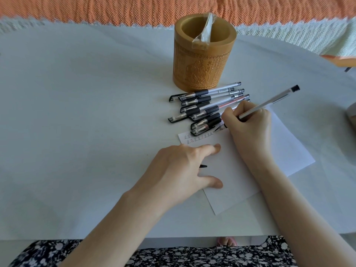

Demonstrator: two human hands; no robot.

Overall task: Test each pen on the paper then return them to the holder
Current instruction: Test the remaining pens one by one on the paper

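A smooth white tabletop [81, 105] fills the view, with a coarse orange woven cloth [96, 6] edged in pale lace along its 12 o'clock side. A dark floral-print garment [134, 255] shows at 6 o'clock.

Toward 12 o'clock stands the pen holder [204, 60], a tan bamboo cylinder carved with a robed figure and characters; a crumpled clear plastic wrapper [204, 33] leans out of its mouth. Just at the holder's 6 o'clock lies a pile of capped gel pens [206, 105], clear barrels with black ribbed grips, overlapping side by side.

The white paper sheet [240, 170] lies tilted near centre, two rows of small written characters at its 11 o'clock corner. The right hand [248, 124] pinches a slim clear pen [269, 102], tip on the paper, black end pointing to 2 o'clock. The left hand [183, 166] rests spread on the sheet's edge, a small black pen cap [203, 166] poking out between its fingers.
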